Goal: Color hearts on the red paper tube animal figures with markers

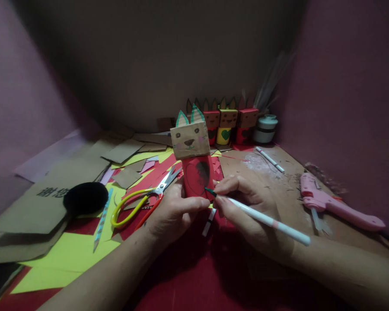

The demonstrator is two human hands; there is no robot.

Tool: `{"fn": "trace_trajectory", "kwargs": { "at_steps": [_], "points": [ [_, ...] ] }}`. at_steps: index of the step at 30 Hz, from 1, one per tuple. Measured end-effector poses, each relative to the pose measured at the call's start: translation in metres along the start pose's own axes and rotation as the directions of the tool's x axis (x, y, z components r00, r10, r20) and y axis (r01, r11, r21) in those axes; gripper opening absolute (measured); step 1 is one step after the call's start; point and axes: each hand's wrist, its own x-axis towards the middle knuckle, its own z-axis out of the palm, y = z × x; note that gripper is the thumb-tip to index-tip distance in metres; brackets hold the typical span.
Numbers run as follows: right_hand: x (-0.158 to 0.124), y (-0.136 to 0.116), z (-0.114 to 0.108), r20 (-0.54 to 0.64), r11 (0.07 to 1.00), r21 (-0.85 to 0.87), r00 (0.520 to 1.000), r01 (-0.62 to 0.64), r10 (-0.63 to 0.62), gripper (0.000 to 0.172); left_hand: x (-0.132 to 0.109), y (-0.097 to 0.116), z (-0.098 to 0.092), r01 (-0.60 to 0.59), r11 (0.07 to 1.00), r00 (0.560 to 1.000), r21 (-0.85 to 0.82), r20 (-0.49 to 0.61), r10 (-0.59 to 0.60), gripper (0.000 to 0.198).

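I have left fingers (pixel 196 204) clamped on the puppet (pixel 190 144), right fingers (pixel 236 183) on the pen (pixel 269 222); a slip near the puppet's right edge could smear the drawing (pixel 202 175).

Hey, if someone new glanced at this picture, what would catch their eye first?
Probably the cardboard-headed figure at the center, held in the left hand, with the white marker in the right hand at its red body. Then the yellow-and-red-handled scissors just left, and the pink glue gun far right.
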Motion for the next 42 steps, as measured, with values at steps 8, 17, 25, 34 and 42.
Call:
{"fn": "trace_trajectory", "kwargs": {
  "at_steps": [8,17,25,34,42],
  "points": [
    [0.001,-0.002,0.0,-0.038,0.997,0.031,0.997,-0.072,0.073,0.003,-0.002,0.001,0.0,-0.009,1.0,1.0,0.001,-0.005,0.009,0.028],
    [-0.005,0.003,-0.002,0.014,1.0,-0.023,1.0,-0.017,0.017,0.002,-0.002,0.0,0.001,-0.009,1.0,1.0,-0.002,-0.002,0.009,0.028],
    [-0.003,0.005,-0.001,-0.021,1.0,0.007,1.0,-0.017,0.017,0.004,-0.001,0.002,0.001,-0.003,1.0,1.0,0.007,-0.011,0.003,0.028],
    [-0.005,0.004,-0.001,0.041,0.999,-0.016,0.999,0.029,-0.028,0.001,-0.001,-0.001,0.001,0.002,1.0,1.0,0.002,-0.029,-0.002,0.028],
    [-0.006,0.006,-0.003,0.042,0.999,-0.03,0.999,0.035,-0.034,0.001,-0.001,-0.002,0.0,-0.021,1.0,1.0,-0.015,-0.013,0.021,0.028]
  ]
}}
